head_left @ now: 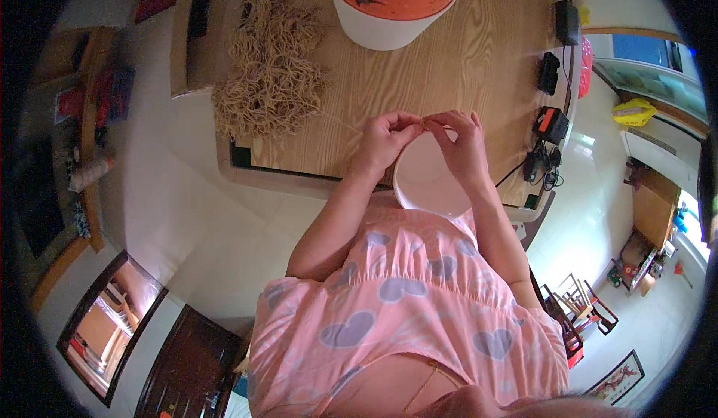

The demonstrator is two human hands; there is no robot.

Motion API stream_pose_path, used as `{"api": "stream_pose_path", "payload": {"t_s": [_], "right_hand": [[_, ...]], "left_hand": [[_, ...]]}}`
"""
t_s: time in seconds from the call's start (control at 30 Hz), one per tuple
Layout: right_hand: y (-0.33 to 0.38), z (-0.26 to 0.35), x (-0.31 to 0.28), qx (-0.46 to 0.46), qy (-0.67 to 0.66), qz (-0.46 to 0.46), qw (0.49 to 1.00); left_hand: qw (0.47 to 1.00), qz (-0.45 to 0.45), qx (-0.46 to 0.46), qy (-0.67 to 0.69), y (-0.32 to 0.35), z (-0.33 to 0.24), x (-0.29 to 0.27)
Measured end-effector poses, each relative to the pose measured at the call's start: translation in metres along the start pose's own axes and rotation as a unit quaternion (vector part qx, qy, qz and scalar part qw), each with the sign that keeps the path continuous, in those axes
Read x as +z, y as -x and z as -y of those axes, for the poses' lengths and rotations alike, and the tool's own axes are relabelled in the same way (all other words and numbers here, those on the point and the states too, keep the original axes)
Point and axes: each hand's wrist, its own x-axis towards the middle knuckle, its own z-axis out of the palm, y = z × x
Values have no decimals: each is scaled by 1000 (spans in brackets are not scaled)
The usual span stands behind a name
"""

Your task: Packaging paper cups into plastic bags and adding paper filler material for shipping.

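Observation:
My left hand and my right hand meet above the near edge of the wooden table, fingertips pinched together. A tiny brownish bit shows between them, too small to name. Right below the hands is a round white container, open at the top, close against my body; its lower part is out of sight. To the left of my hands lies a tangled heap of tan twine-like strands, spread to the table's left edge.
Toward the far side of the wooden table stands a white bucket with an orange patterned upper part. Along the right edge sit black adapters, an orange-and-black battery-like block and cables. Wooden chairs stand on the floor at right.

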Motion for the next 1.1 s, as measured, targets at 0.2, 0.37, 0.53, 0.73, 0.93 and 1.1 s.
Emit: {"api": "stream_pose_path", "payload": {"t_s": [0.2,0.37,0.53,0.73,0.93,1.1], "right_hand": [[0,-3,-1,-41,47,-1,998],[2,-2,-2,-38,41,4,998],[1,0,-3,-36,28,6,999],[1,-5,2,-28,23,-8,999],[1,-3,4,-28,27,-14,999],[1,-4,4,-34,28,-23,999]], "left_hand": [[1000,2,12,-6,-2,0,0],[999,-9,32,10,-1,3,2],[999,-16,26,14,4,-5,6],[995,-41,31,82,5,-6,7],[996,-35,65,-51,4,-3,4],[973,-71,154,-156,9,-13,11]]}}
